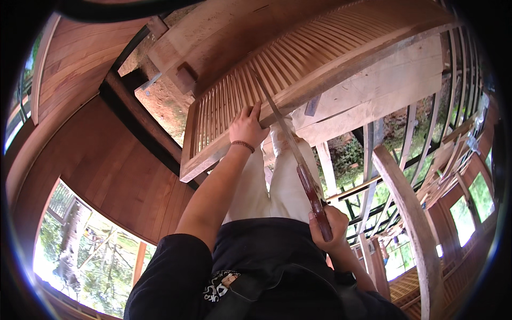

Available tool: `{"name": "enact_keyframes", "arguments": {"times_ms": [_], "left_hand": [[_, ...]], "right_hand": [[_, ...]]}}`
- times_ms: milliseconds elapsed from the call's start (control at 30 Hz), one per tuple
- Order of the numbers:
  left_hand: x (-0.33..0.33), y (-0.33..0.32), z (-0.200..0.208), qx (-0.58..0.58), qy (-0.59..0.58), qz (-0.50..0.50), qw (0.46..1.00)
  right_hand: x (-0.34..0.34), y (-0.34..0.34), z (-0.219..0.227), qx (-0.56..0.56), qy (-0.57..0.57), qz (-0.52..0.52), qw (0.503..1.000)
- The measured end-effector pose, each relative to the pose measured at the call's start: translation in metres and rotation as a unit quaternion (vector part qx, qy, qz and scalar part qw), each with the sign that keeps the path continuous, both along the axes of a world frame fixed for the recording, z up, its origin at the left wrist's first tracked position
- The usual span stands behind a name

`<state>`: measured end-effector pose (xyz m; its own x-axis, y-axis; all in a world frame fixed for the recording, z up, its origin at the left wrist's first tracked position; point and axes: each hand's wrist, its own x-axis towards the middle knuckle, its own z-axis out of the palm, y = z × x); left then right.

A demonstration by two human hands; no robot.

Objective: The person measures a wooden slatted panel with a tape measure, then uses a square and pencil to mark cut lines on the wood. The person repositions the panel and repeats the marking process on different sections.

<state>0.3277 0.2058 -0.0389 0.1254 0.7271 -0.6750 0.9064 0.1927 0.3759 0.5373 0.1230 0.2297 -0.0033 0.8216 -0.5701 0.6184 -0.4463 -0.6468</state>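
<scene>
A wooden slatted panel (325, 80) with a thick frame rail lies across the view ahead of my legs. My left hand (248, 126) rests over its near rail, the fingers curled onto it and one reaching toward the slats. In my right hand (332, 228) is the brown wooden handle of a long, narrow saw-like tool (287, 133). Its blade slants up and left across the near rail, close beside my left hand, with the tip over the slats. I see the blade nearly edge-on, so any teeth cannot be made out.
Pale boards (368, 98) lie beneath and beyond the panel. A curved wooden post (408, 213) rises on the right, near beams and open framing. A reddish plank wall (117, 165) with a window opening stands to the left, beside a dark beam (141, 125).
</scene>
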Motion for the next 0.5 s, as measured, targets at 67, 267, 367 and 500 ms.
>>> {"name": "enact_keyframes", "arguments": {"times_ms": [67,267,367,500], "left_hand": [[0.002,0.000,-0.003,-0.013,-0.001,-0.009,1.000],[0.009,-0.016,-0.013,-0.021,0.001,-0.012,1.000],[0.008,-0.007,-0.007,-0.048,0.000,-0.005,0.999],[0.009,0.001,0.000,-0.074,0.004,-0.012,0.997]], "right_hand": [[0.000,0.000,0.002,-0.006,-0.006,-0.002,1.000],[0.002,-0.011,0.008,-0.005,-0.011,-0.022,1.000],[0.004,-0.014,0.013,-0.006,-0.017,-0.013,1.000],[-0.002,-0.017,0.020,0.007,-0.034,-0.015,0.999]]}}
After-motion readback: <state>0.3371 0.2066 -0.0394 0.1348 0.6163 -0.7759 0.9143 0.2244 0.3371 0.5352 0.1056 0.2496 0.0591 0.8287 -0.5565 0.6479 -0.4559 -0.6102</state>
